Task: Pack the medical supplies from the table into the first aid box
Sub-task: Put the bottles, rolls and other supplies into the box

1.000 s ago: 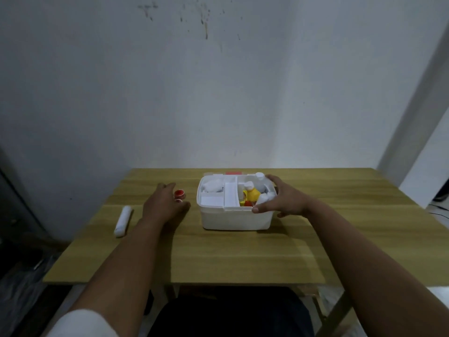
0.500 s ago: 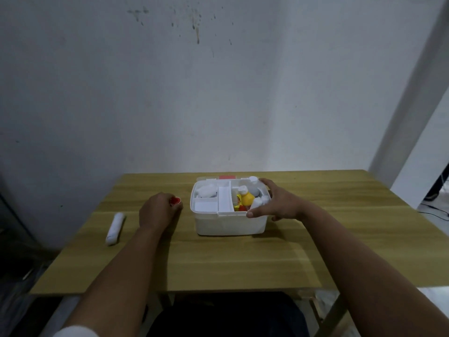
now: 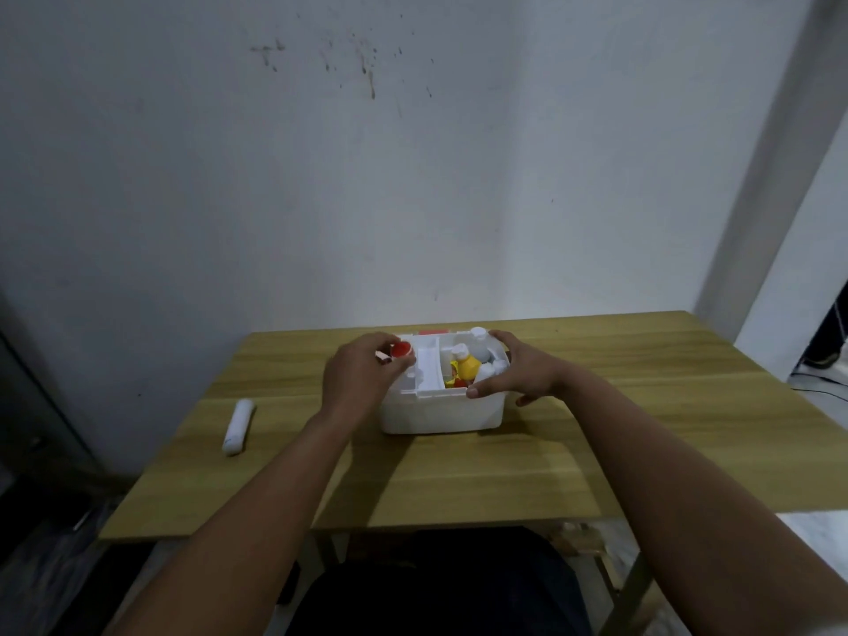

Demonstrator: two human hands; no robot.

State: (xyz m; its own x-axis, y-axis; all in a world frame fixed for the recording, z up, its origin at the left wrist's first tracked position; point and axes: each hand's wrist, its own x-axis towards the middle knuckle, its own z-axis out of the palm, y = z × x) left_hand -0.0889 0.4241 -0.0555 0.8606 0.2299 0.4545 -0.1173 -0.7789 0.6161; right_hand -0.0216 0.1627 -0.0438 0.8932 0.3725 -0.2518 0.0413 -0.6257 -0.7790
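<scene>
— Hands? Our left hand (image 3: 362, 376) pinches a red-capped bottle (image 3: 400, 351) over the box's (image 3: 440, 408) left compartment; our right hand (image 3: 514, 371) clamps its right rim.

— Next we lower it in, then fetch the white tube (image 3: 238, 426) near the table's (image 3: 504, 475) left edge.

A white first aid box (image 3: 440, 408) holds a yellow bottle (image 3: 467, 368); the small item (image 3: 401, 350) looks red.

A plain room in a home, sparsely furnished.

A light wooden table (image 3: 504, 475) stands against a scuffed, stained white wall (image 3: 321, 176) at 12 o'clock; at 3 o'clock a doorway (image 3: 826, 342) opens onto a floor with cables.
</scene>
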